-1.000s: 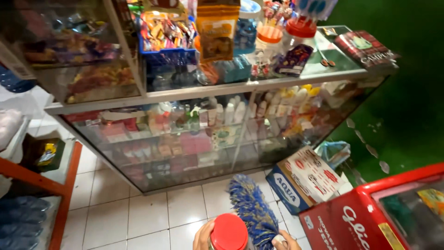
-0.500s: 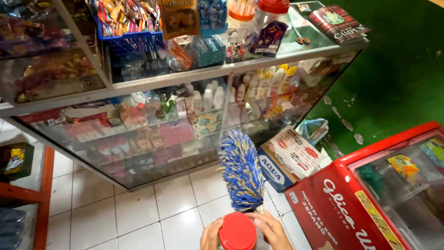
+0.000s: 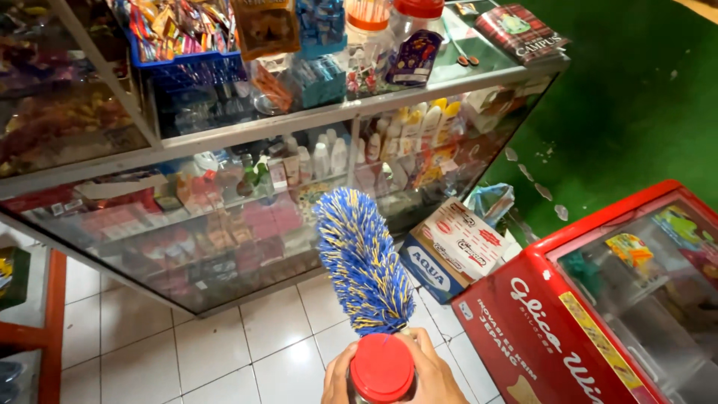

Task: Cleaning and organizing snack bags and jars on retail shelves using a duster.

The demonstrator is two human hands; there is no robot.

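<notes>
hands (image 3: 393,370) grip red-lidded jar (image 3: 382,368), duster (image 3: 364,262) | freezer (image 3: 598,314) close right

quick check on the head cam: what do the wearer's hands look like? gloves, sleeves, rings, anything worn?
Only the fingers and upper parts of both hands show at the bottom edge; the wrists and arms are out of frame. The left hand and the right hand are bare: no gloves, and no rings on the fingers in view. No sleeve, watch or bracelet is in view, so what is worn above the hands cannot be told.

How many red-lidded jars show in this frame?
2: one red-lidded jar held in both hands at the bottom edge, another red-lidded jar on the glass counter top. More may sit hidden behind hanging snack packets.
</notes>
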